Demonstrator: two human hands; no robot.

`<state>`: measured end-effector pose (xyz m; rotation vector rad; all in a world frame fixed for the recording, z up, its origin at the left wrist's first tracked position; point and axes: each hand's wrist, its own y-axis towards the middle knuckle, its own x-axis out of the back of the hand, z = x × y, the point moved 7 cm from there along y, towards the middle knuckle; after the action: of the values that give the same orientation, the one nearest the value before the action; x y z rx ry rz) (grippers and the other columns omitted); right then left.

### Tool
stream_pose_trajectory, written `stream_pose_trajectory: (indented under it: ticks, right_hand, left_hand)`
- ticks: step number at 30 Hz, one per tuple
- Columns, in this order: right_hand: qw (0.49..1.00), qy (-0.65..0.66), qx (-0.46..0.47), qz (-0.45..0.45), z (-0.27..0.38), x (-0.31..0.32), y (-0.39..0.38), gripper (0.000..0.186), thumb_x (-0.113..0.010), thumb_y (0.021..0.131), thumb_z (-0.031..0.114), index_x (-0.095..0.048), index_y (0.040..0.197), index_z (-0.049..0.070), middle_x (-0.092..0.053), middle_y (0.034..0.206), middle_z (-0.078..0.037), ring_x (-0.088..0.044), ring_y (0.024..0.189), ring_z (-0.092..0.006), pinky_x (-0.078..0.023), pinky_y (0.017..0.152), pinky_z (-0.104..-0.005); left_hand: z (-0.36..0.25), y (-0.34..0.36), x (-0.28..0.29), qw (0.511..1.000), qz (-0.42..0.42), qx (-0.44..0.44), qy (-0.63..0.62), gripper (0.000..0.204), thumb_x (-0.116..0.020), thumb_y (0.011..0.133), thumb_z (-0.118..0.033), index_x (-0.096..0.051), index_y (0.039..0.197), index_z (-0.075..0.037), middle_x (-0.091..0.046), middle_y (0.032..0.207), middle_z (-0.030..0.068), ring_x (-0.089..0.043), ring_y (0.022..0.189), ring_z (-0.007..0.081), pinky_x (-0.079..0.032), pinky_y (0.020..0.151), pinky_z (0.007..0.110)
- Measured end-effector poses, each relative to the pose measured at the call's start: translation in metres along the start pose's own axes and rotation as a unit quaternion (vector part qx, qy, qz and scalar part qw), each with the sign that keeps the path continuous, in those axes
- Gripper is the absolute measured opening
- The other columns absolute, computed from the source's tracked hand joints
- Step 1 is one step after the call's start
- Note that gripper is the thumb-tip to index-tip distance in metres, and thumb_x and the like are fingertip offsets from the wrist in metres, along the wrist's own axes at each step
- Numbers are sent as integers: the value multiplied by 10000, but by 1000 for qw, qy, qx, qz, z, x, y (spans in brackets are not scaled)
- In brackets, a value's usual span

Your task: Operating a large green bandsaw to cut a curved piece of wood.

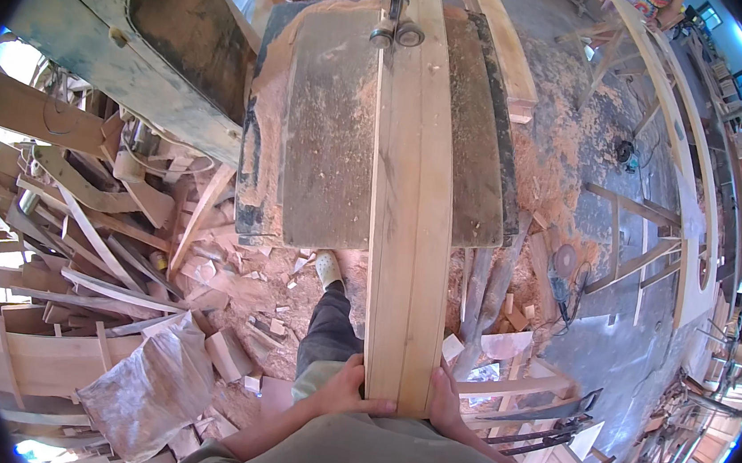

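Observation:
A long, thick wooden plank (pixel 412 235) lies over the machine table (pixel 331 138) and runs from my body to the far edge of the view. Lines run lengthwise on its top face. At the near end, my left hand (pixel 345 392) grips the left edge, its thumb lying across the top. My right hand (pixel 448 401) is closed against the right edge, with the fingers underneath hidden. Beyond the middle of the table, the roller guides (pixel 397 32) of what looks like a bandsaw stand at the plank's left side. The blade itself is hard to make out.
The saw's metal frame (pixel 139 40) rises at the left. Heaped wood offcuts (pixel 95 223) and a plastic sheet (pixel 156 380) lie on the left. Another beam (pixel 504 52) rests right of the table. Sawdust covers the floor; an angle grinder (pixel 560 281) and a large curved wooden frame (pixel 694 173) are right.

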<state>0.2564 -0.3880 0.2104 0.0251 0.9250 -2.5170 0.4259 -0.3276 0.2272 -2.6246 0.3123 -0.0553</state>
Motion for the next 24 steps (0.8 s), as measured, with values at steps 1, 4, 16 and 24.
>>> stream_pose_trajectory:
  ticks: [1,4,16,24]
  right_hand:
    - [1000,10,-3,0,2,-1,-1,554,-360,984,163,-289,1496,-36,-370,1510,-142,-326,1393,-216,-242,1146,-333]
    - [1000,17,-3,2,8,-4,0,557,-364,980,163,-291,1496,-35,-364,1514,-139,-321,1394,-218,-240,1147,-336]
    - [999,44,-8,3,4,-1,5,567,-378,974,165,-288,1499,-30,-361,1518,-133,-307,1405,-219,-234,1151,-339]
    - [997,75,-21,12,2,-4,7,584,-371,982,185,-253,1514,-24,-348,1528,-130,-310,1407,-211,-241,1149,-337]
  left_hand:
    - [0,0,-1,1000,0,1,-4,881,-776,738,-527,-470,1408,-44,-382,1446,249,-297,1383,405,-255,1144,484]
    - [-1,2,2,1000,-14,0,-27,850,-784,742,-504,-489,1397,-49,-364,1460,247,-294,1389,402,-243,1150,487]
    - [-1,4,3,998,-37,-20,-55,836,-814,733,-444,-492,1396,-49,-349,1468,243,-284,1396,400,-225,1158,494]
    - [-2,4,5,998,-46,4,-48,843,-843,698,-470,-526,1378,-87,-373,1396,249,-339,1350,402,-309,1128,472]
